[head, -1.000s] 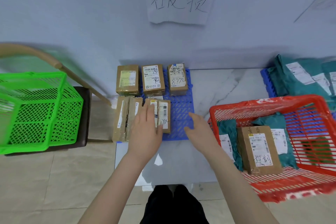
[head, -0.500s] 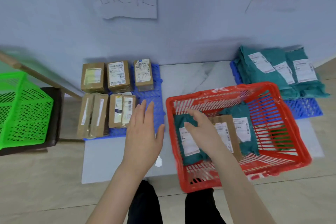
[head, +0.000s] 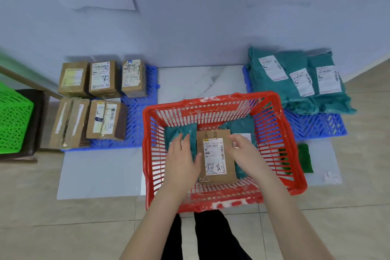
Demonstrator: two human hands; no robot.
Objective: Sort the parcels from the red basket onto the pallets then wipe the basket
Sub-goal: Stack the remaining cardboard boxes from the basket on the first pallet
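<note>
The brown cardboard parcel (head: 215, 156) lies flat in the red basket (head: 213, 105), label up, between your two hands. Your left hand (head: 182, 160) rests on its left edge with the fingers (head: 185, 143) spread and loosely open, their tips lying on the teal bag (head: 179, 133) just beyond them. Your right hand (head: 245, 154) curves its fingers (head: 235, 139) against the parcel's right edge, half curled, touching but not yet clamped. Another teal bag (head: 240, 126) lies beyond your right fingers. Half a second ago your left hand hovered outside the basket and only your right one was in it; now both flank the parcel. Left of your left fingers, boxes (head: 101, 78) sit on a blue pallet (head: 135, 116); right of your right fingers, teal bags (head: 295, 78) cover another pallet (head: 312, 126).
</note>
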